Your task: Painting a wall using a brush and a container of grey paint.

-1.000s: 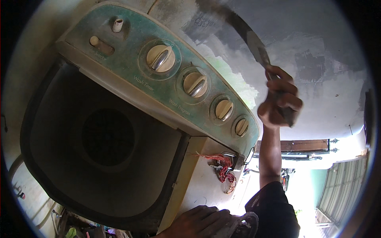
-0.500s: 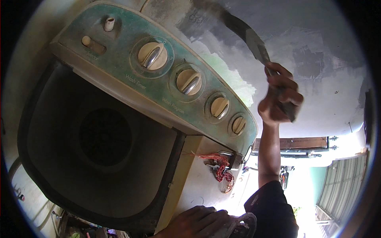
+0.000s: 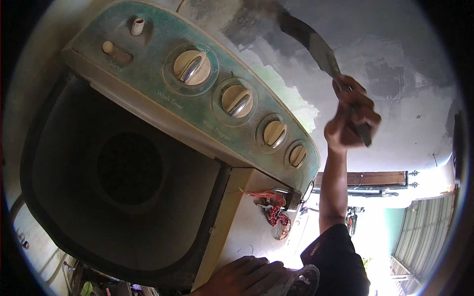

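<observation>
My right hand [image 3: 353,113] is raised at the right, fingers wrapped round the handle of a long flat dark tool [image 3: 308,39]; the tool reaches up-left over a wall [image 3: 410,118] patched in grey, white and pale green, its far end blurred against a dark smear. My left hand [image 3: 239,276] is low in the middle, fingers curled over a clear plastic item [image 3: 303,281], perhaps a container, beside the machine's top. A worn washing machine [image 3: 217,128] with a green dial panel fills the left, its dark tub [image 3: 74,172] uncovered.
A padlock [image 3: 294,200] and frayed red cord [image 3: 276,212] sit at the panel's right end. A hose [image 3: 16,209] runs at the far left. Jumbled items [image 3: 98,288] lie at lower left. A corrugated metal sheet [image 3: 422,232] stands in a bright space at lower right.
My right hand and the tool have shifted slightly upward and to the right. My left hand stays about where it was on the plastic item.
</observation>
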`<action>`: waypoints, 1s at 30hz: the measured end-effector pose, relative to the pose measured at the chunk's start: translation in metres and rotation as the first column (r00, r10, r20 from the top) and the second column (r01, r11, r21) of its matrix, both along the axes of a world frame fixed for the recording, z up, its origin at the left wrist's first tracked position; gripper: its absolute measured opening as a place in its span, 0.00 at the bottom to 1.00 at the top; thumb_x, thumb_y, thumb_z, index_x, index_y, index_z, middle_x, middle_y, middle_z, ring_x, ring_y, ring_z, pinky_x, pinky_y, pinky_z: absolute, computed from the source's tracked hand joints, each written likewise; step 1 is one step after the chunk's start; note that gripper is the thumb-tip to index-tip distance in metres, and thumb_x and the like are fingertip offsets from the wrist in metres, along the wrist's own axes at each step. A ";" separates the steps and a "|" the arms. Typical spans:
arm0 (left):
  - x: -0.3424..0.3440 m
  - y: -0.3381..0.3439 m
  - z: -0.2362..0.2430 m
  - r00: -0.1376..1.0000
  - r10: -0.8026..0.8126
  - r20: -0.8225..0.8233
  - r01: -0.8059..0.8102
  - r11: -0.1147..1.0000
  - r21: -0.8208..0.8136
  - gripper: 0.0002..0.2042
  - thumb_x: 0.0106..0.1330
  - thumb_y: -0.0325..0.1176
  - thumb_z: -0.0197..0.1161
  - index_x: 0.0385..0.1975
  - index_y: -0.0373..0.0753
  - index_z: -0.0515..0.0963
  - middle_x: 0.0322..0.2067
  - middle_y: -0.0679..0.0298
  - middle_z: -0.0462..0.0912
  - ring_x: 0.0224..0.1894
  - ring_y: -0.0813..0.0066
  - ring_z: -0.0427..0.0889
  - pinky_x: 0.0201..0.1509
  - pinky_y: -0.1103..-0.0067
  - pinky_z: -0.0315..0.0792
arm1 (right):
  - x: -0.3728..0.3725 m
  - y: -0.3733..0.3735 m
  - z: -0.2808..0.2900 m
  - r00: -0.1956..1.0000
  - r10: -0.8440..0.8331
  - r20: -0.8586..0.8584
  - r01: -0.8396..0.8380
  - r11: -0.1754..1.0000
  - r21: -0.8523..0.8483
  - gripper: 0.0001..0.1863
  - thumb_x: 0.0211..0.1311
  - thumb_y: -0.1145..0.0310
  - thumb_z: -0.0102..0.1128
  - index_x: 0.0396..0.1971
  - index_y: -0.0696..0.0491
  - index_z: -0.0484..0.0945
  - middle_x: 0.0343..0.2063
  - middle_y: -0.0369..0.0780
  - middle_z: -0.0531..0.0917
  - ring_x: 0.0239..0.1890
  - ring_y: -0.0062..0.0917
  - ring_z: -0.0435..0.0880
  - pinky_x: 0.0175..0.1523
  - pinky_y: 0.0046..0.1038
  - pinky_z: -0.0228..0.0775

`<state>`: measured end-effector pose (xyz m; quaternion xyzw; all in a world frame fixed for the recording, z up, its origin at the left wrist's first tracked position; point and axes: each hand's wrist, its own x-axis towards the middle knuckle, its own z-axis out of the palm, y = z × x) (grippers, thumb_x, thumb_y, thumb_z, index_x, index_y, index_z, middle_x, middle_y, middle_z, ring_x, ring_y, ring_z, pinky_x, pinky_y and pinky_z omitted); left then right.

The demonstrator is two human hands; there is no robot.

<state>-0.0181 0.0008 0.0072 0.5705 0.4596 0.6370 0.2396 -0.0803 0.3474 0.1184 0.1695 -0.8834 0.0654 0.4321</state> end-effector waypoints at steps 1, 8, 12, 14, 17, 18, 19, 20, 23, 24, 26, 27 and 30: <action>-0.002 0.001 0.003 1.000 0.002 0.003 -0.002 1.000 0.000 0.27 0.54 0.46 0.66 0.50 0.35 0.77 0.48 0.56 0.82 0.44 0.57 0.83 0.44 0.65 0.78 | 0.000 0.000 -0.001 1.000 0.002 0.003 -0.002 1.000 0.000 0.15 0.62 0.84 0.54 0.34 0.50 0.58 0.32 0.43 0.81 0.47 0.46 0.85 0.48 0.39 0.86; -0.003 0.003 0.001 0.995 0.078 0.054 -0.083 0.993 0.081 0.25 0.53 0.44 0.66 0.48 0.35 0.78 0.45 0.56 0.82 0.42 0.58 0.83 0.44 0.66 0.78 | 0.010 0.005 0.001 0.985 0.157 -0.074 -0.162 0.984 -0.070 0.14 0.64 0.81 0.53 0.35 0.50 0.57 0.35 0.44 0.79 0.48 0.53 0.83 0.52 0.41 0.86; -0.009 0.005 0.008 0.997 0.062 0.054 -0.065 0.996 0.060 0.24 0.53 0.39 0.65 0.49 0.35 0.77 0.45 0.55 0.82 0.41 0.58 0.83 0.43 0.67 0.78 | 0.002 -0.007 0.006 0.985 0.171 0.036 -0.169 0.984 -0.053 0.14 0.63 0.84 0.54 0.34 0.51 0.60 0.32 0.45 0.82 0.47 0.50 0.84 0.47 0.42 0.86; -0.015 0.005 0.017 0.993 0.047 0.105 -0.054 0.996 0.067 0.24 0.54 0.39 0.65 0.50 0.34 0.77 0.45 0.55 0.82 0.41 0.58 0.83 0.42 0.67 0.78 | -0.009 -0.010 0.003 0.997 0.005 0.076 -0.006 1.000 0.015 0.16 0.57 0.86 0.58 0.30 0.52 0.61 0.27 0.48 0.83 0.45 0.50 0.85 0.42 0.41 0.84; -0.010 0.003 0.009 0.994 0.055 0.090 -0.062 0.996 0.068 0.24 0.56 0.42 0.64 0.51 0.34 0.76 0.46 0.55 0.82 0.41 0.58 0.83 0.43 0.66 0.77 | 0.005 0.003 0.034 0.987 0.077 0.144 -0.121 0.936 0.331 0.17 0.64 0.75 0.61 0.38 0.50 0.58 0.40 0.45 0.79 0.51 0.54 0.81 0.53 0.53 0.83; -0.010 0.004 0.008 0.998 0.047 0.028 -0.049 0.996 0.068 0.25 0.57 0.45 0.64 0.51 0.34 0.76 0.46 0.55 0.82 0.41 0.58 0.83 0.43 0.66 0.77 | 0.004 -0.010 0.031 0.995 0.095 0.015 -0.096 0.953 0.286 0.18 0.64 0.73 0.64 0.38 0.49 0.59 0.40 0.44 0.79 0.52 0.55 0.80 0.52 0.51 0.84; -0.009 0.003 0.010 0.998 0.051 0.026 -0.053 0.996 0.066 0.25 0.57 0.45 0.64 0.51 0.34 0.76 0.46 0.55 0.82 0.41 0.58 0.83 0.43 0.66 0.77 | 0.010 -0.001 0.030 0.985 0.172 -0.021 -0.161 0.954 0.253 0.17 0.64 0.75 0.62 0.38 0.48 0.59 0.40 0.44 0.79 0.51 0.55 0.81 0.52 0.50 0.85; -0.015 0.004 0.015 0.996 0.029 0.081 -0.034 0.997 0.065 0.26 0.56 0.46 0.63 0.51 0.34 0.76 0.47 0.55 0.81 0.42 0.58 0.83 0.44 0.66 0.77 | 0.004 -0.009 0.025 0.974 0.228 0.010 -0.228 0.971 0.075 0.16 0.65 0.77 0.60 0.38 0.49 0.59 0.39 0.44 0.80 0.50 0.54 0.81 0.53 0.49 0.84; -0.016 0.003 0.015 0.994 0.001 0.113 -0.008 0.998 0.058 0.27 0.55 0.45 0.63 0.52 0.35 0.76 0.48 0.56 0.81 0.43 0.59 0.82 0.45 0.66 0.76 | -0.024 -0.023 0.010 0.972 0.071 0.226 -0.082 0.996 0.037 0.14 0.63 0.80 0.59 0.35 0.51 0.61 0.37 0.46 0.82 0.49 0.51 0.83 0.54 0.45 0.83; -0.016 0.004 0.015 0.996 -0.012 0.092 0.006 0.998 0.063 0.26 0.55 0.43 0.63 0.52 0.35 0.76 0.48 0.56 0.81 0.43 0.59 0.82 0.46 0.66 0.76 | -0.031 -0.015 0.013 0.984 0.025 0.175 -0.056 0.983 0.176 0.14 0.62 0.81 0.60 0.34 0.52 0.62 0.36 0.47 0.83 0.49 0.50 0.84 0.53 0.43 0.82; -0.014 0.003 0.014 0.998 -0.027 0.059 0.023 0.998 0.056 0.26 0.54 0.42 0.63 0.53 0.35 0.75 0.48 0.57 0.81 0.44 0.59 0.82 0.46 0.66 0.76 | -0.036 -0.018 0.026 0.997 0.055 0.062 -0.067 0.973 0.222 0.12 0.59 0.84 0.57 0.31 0.54 0.64 0.32 0.48 0.83 0.46 0.48 0.85 0.49 0.41 0.83; -0.011 0.002 0.014 0.999 -0.037 0.030 0.035 0.999 0.039 0.27 0.54 0.41 0.63 0.53 0.35 0.75 0.49 0.57 0.81 0.44 0.60 0.82 0.47 0.66 0.76 | -0.039 -0.019 0.032 0.994 0.094 -0.048 -0.079 0.962 0.260 0.11 0.57 0.88 0.55 0.29 0.55 0.65 0.28 0.48 0.83 0.44 0.46 0.86 0.44 0.39 0.84; -0.004 0.001 0.008 0.983 -0.159 0.093 0.162 0.986 -0.027 0.27 0.53 0.40 0.64 0.54 0.35 0.74 0.49 0.57 0.81 0.45 0.59 0.82 0.48 0.65 0.76 | -0.034 -0.021 0.034 0.971 0.238 0.014 -0.238 0.964 0.122 0.13 0.61 0.81 0.60 0.33 0.52 0.64 0.32 0.47 0.83 0.46 0.48 0.85 0.47 0.40 0.84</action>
